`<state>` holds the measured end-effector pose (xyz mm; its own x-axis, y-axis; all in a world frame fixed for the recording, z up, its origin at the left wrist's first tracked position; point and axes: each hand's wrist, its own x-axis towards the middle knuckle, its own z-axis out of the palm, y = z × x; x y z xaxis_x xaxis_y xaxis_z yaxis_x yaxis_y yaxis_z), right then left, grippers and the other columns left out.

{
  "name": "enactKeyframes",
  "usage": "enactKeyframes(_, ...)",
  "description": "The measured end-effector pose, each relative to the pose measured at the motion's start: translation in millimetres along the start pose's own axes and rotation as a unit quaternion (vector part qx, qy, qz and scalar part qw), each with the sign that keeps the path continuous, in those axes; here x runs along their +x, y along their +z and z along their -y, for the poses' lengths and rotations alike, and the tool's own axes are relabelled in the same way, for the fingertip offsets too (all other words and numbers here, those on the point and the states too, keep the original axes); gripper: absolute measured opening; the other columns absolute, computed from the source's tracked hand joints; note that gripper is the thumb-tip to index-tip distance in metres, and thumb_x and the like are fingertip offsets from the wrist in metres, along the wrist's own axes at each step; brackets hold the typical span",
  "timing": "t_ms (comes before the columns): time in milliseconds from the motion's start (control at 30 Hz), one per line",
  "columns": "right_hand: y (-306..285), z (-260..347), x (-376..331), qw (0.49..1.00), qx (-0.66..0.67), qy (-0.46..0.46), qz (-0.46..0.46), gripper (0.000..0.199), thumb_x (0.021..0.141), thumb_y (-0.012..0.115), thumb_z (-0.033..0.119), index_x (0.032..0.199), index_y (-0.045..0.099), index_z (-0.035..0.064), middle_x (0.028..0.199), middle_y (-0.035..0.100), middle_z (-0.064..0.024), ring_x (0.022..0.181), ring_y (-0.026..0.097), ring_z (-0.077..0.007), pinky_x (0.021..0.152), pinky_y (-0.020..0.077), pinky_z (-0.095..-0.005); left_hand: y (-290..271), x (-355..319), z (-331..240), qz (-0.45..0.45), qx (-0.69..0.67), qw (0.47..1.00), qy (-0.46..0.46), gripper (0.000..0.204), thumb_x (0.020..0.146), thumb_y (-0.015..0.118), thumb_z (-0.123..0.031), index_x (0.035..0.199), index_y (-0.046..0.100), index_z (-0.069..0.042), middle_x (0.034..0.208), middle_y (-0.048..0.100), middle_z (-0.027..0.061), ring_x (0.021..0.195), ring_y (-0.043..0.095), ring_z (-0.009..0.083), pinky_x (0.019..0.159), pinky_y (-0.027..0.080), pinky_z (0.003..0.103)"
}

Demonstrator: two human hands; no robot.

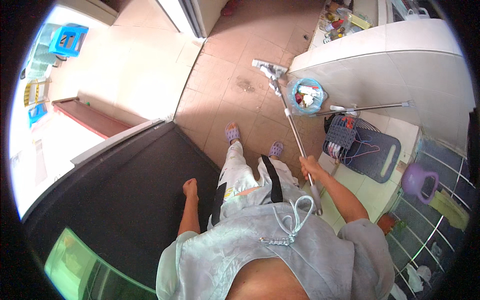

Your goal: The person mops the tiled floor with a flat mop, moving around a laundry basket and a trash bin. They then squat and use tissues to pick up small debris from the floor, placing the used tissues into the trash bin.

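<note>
My right hand (311, 168) is wrapped round the metal pole of a mop (295, 129). The pole slants up and forward from beside my right hip to a white and grey mop head (270, 66), which rests on the tiled floor beyond my feet. My left hand (190, 187) hangs at my left side, fingers curled closed, with nothing visible in it. A bin lined with a blue bag (317, 106), full of rubbish, stands just right of the mop pole. A dark smudge (245, 84) marks the floor left of the mop head.
A low tiled wall (375, 65) runs along the right. Another pole (372, 108) lies behind a ledge carrying a grey board (378, 156), a rack of hangers (342, 136) and a purple watering can (419, 181). To my left is a large black panel (135, 195). Bottles (334, 30) cluster far right.
</note>
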<state>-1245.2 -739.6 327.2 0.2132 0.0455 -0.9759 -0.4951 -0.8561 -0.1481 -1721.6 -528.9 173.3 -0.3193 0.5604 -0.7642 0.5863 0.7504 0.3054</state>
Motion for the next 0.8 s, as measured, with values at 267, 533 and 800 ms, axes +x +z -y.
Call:
enactKeyframes(267, -16.7, -26.5, -123.6, 0.999, 0.046, 0.006, 0.029, 0.038, 0.084, 0.052, 0.038, 0.063, 0.047, 0.0069, 0.047, 0.041, 0.0006, 0.036, 0.04, -0.0089, 0.033, 0.0301, -0.0262, 3.8, -16.5, -89.9, -0.007, 0.102, 0.995, -0.019, 0.022, 0.071, 0.059, -0.015, 0.089, 0.068, -0.006, 0.089, 0.065, 0.0062, 0.085, 0.06, 0.0185, 0.077, 0.045, 0.029)
enactKeyframes(533, -32.0, -37.4, -114.2, 0.995, 0.0, -0.093, 0.033, 0.039, 0.085, 0.049, 0.037, 0.061, 0.048, 0.0067, 0.05, 0.045, -0.0019, 0.039, 0.044, -0.0117, 0.036, 0.0353, -0.0277, 24.8, -7.6, -123.9, 0.031, 0.09, 0.993, 0.069, 0.023, 0.071, 0.058, -0.018, 0.089, 0.068, -0.007, 0.089, 0.065, 0.0073, 0.084, 0.061, 0.0203, 0.077, 0.045, 0.031)
enactKeyframes(800, -50.2, -14.4, -31.9, 0.983, -0.046, -0.179, 0.002, 0.035, 0.085, 0.051, 0.031, 0.062, 0.051, 0.0048, 0.053, 0.048, -0.0012, 0.044, 0.045, -0.0103, 0.041, 0.0354, -0.0269, 51.7, -64.3, -241.1, 0.015, 0.208, 0.959, 0.19, 0.025, 0.071, 0.056, -0.02, 0.089, 0.069, -0.008, 0.084, 0.066, 0.0088, 0.083, 0.061, 0.0206, 0.076, 0.046, 0.031)
